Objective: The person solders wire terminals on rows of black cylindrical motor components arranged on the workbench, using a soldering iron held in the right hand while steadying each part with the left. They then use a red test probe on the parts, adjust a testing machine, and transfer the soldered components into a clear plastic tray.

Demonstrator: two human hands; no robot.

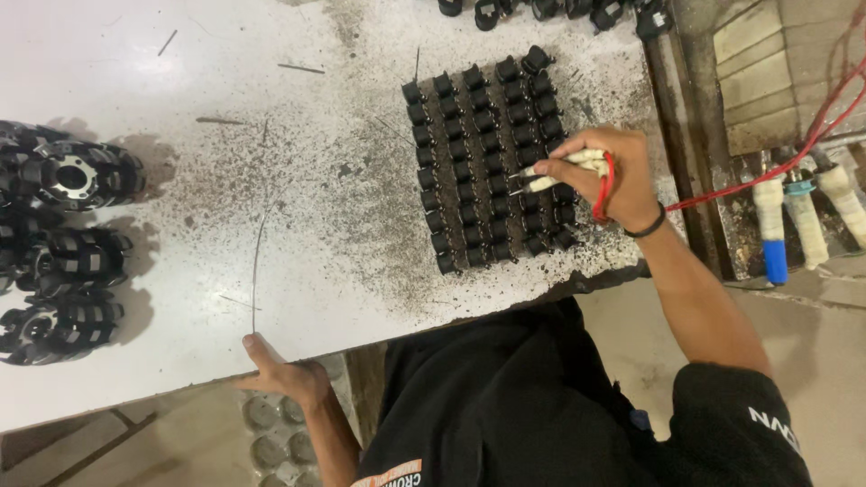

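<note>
Probe pair [566, 169] — two whitish taped rods with thin metal tips, pinched in the right hand [606, 185], tips touching the grid of small black parts [488, 159] around its right-middle rows. Right grip is closed tight round both rods, thumb and fingers wrapped on them; a red wire [767, 171] loops over the hand and runs off to the right, past the tabletop edge. Black band [647, 227] on the right wrist.

Nearest the camera: person's black shirt [505, 397], then the left hand [284, 374] at the near edge of the tabletop [180, 225], thumb up on the surface, fingers curled under the rim. Left grip has hold of nothing but the edge itself.

Tabletop is white, speckled with dark grit, thickest round the grid. Thin wire pieces [256, 271] lie scattered on it, one long one just above the left thumb.

Left side — stack of black round housings with metal centres [68, 239], well apart from the grid. Far edge, top: more loose black parts [550, 9]. Off the tabletop to the right, taped handles, one with a blue end [774, 239], rest on a ledge.
</note>
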